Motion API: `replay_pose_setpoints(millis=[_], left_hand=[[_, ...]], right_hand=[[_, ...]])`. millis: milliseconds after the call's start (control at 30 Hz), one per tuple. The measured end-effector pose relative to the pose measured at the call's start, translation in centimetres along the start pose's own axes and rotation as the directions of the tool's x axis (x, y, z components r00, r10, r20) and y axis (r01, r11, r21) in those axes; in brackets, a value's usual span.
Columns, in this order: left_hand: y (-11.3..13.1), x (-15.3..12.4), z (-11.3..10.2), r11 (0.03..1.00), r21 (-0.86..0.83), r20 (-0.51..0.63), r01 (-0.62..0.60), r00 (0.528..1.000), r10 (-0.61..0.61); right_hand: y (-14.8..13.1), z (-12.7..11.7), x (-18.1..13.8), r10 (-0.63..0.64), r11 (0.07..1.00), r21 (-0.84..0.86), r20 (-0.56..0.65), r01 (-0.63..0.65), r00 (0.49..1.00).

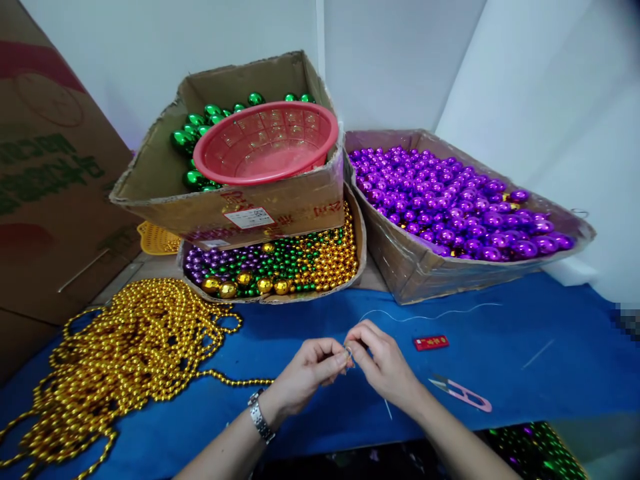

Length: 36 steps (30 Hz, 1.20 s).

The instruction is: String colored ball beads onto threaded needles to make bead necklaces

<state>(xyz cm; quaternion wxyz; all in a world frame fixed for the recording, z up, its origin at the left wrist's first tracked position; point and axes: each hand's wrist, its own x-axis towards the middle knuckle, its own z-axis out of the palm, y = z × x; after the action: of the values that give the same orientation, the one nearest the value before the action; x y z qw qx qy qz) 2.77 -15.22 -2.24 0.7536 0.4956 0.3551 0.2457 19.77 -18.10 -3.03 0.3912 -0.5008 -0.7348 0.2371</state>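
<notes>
My left hand [314, 368] and my right hand [384, 363] meet above the blue cloth, fingertips pinched together. Between them is a pale thin thread [430, 317], whose long end runs off in waves to the right. A short pale end shows below my right hand. Whatever small loop or knot sits at the fingertips is too tiny to make out. Behind my left wrist, a strand from the pile of gold bead garland [145, 347] reaches toward my hand. Pink-handled thread snips [463, 392] and a small red packet [431, 343] lie to the right of my right hand.
A box of purple balls [435, 280] stands at back right. On a lower box of mixed beads [320, 267] rests a carton [300, 207] with green balls and a red plastic basket [265, 177]. A yellow basket [150, 239] is behind. Green beads [540, 453] show below the table edge.
</notes>
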Motion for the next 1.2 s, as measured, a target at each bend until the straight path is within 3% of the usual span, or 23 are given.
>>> replay_pose_setpoints(millis=[133, 233, 400, 633, 867, 1000, 1200], left_hand=[[0.1, -0.1, 0.4, 0.999, 0.046, -0.091, -0.016, 0.996, 0.020], [-0.1, 0.1, 0.6, 0.988, 0.130, -0.193, -0.089, 0.975, 0.114], [-0.5, 0.2, 0.6, 0.944, 0.285, -0.203, -0.164, 0.953, 0.226], [0.0, -0.4, 1.1, 0.756, 0.595, -0.131, -0.271, 0.896, 0.424], [-0.4, -0.2, 1.1, 0.721, 0.646, -0.173, -0.250, 0.872, 0.457], [-0.9, -0.1, 1.1, 0.655, 0.713, -0.161, -0.249, 0.851, 0.500], [-1.0, 0.1, 1.4, 0.631, 0.741, -0.192, -0.228, 0.829, 0.525]], right_hand=[[0.1, 0.0, -0.3, -0.012, 0.998, -0.057, -0.073, 0.007, 0.997], [0.0, 0.0, -1.1, -0.063, 0.986, -0.160, -0.129, 0.042, 0.990], [-0.4, 0.5, -2.0, -0.141, 0.911, -0.404, -0.121, 0.081, 0.983], [-0.9, 0.9, -1.5, -0.073, 0.913, -0.407, -0.132, 0.013, 0.989], [-1.2, 1.1, -1.2, -0.044, 0.907, -0.421, -0.106, -0.005, 0.993], [-1.2, 1.6, -1.3, -0.026, 0.916, -0.400, -0.128, -0.028, 0.991], [-1.1, 2.4, -1.2, 0.077, 0.978, -0.172, -0.227, -0.117, 0.971]])
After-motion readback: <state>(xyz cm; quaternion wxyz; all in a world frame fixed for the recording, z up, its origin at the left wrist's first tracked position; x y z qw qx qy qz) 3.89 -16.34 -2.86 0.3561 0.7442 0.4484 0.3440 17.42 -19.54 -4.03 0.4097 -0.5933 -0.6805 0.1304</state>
